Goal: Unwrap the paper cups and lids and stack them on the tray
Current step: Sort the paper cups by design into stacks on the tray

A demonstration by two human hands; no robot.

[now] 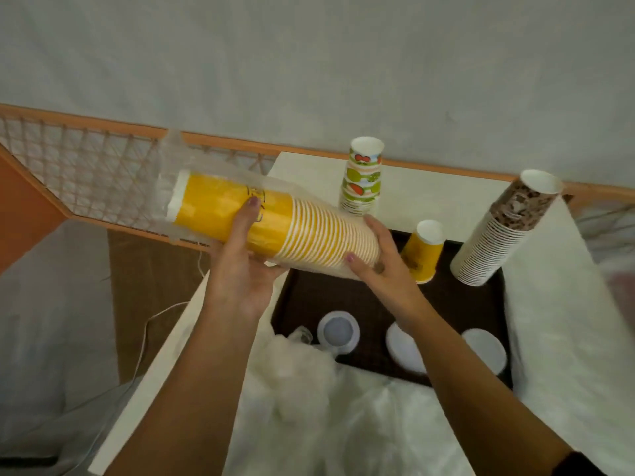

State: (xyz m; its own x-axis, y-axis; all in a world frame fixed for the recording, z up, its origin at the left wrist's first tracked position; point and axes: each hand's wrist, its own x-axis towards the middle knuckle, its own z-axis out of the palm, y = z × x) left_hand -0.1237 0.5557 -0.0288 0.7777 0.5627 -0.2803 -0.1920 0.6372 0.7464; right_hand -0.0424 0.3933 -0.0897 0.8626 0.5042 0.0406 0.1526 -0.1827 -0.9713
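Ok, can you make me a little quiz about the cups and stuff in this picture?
1. True or false: both hands hold the yellow cup stack lying sideways.
2. Which stack stands on the white table behind the brown tray? A) fruit-pattern cups B) brown-pattern cups C) white lids
3. Fill in: the clear plastic wrapper hangs loose at the stack's ____ end.

Key:
1. True: the left hand grips the middle and the right hand grips the rim end.
2. A
3. Far, on the person's left.
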